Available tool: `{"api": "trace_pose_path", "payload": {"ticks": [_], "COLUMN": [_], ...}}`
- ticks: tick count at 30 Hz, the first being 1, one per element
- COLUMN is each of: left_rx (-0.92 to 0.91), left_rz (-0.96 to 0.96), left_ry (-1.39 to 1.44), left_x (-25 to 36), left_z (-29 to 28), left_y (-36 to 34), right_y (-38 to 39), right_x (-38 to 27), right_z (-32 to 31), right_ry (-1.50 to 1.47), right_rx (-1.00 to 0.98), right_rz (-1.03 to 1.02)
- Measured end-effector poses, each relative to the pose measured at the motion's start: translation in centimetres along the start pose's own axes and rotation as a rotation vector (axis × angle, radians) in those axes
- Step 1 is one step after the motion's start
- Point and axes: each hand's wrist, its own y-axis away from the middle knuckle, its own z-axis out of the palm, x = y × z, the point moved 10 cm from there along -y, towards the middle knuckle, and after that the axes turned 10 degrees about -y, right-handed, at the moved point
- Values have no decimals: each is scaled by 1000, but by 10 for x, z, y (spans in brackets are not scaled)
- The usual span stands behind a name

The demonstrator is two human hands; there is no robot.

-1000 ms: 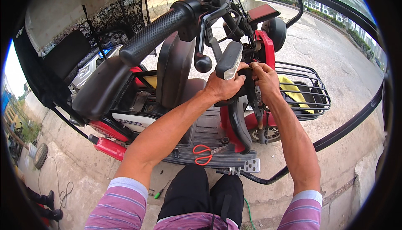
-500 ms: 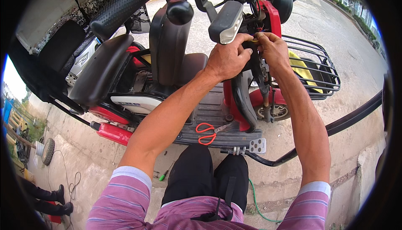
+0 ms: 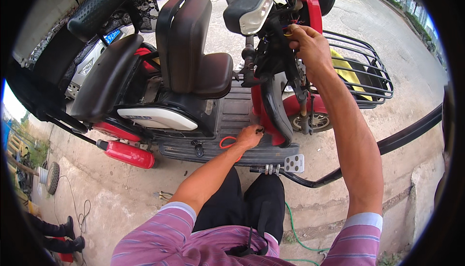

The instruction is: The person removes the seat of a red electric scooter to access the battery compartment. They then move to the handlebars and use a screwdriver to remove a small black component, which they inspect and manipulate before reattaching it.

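Note:
My right hand (image 3: 312, 48) is raised at the front column of a red electric tricycle (image 3: 308, 9), thumb and fingers pinching a thin yellow wire (image 3: 289, 34) among other wires. Low down, my left hand (image 3: 248, 137) is over the ribbed black footboard (image 3: 237, 103), its fingers closed round a small black thing (image 3: 260, 130) whose kind I cannot make out. Orange-handled scissors (image 3: 225, 142) lie on the footboard beside that hand, which covers their blades.
A brown padded seat (image 3: 213, 74) stands left of the column, a rectangular lamp (image 3: 249, 7) above. On the right are a black wire basket (image 3: 361, 67) with yellow cloth and a curved black bar (image 3: 407, 133). A green hose (image 3: 300, 237) and pliers (image 3: 165, 195) lie on the ground.
My left hand has left the wires and come down to the footboard, next to the scissors. My right hand still pinches the yellow wire. The view has shifted slightly.

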Motion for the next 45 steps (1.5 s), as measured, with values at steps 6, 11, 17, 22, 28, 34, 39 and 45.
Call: {"api": "trace_pose_path", "payload": {"ticks": [6,11,17,22,28,34,39,45], "left_rx": [-157,-77,-185,-87,66,-30,-42,75], "left_rz": [-201,-88,-52,251,544,458,427,411], "left_ry": [-260,75,479,583,496,685,648,25], "left_x": [-34,-51,21,105,186,197,189,165], "left_z": [42,29,-58,-162,-255,-265,-253,-224], "left_y": [-17,-11,39,57,71,69,65,57], "right_y": [3,5,4,6,4,5,6,-5], "right_x": [3,6,11,9,15,14,16,6], "right_z": [2,7,-1,5,0,4,1,-28], "right_ry": [-22,-26,-82,-74,-2,-37,-166,-110], "right_rx": [-19,-20,2,-55,-75,-102,-56,102], "right_rz": [90,136,140,137,165,177,238,87]}}
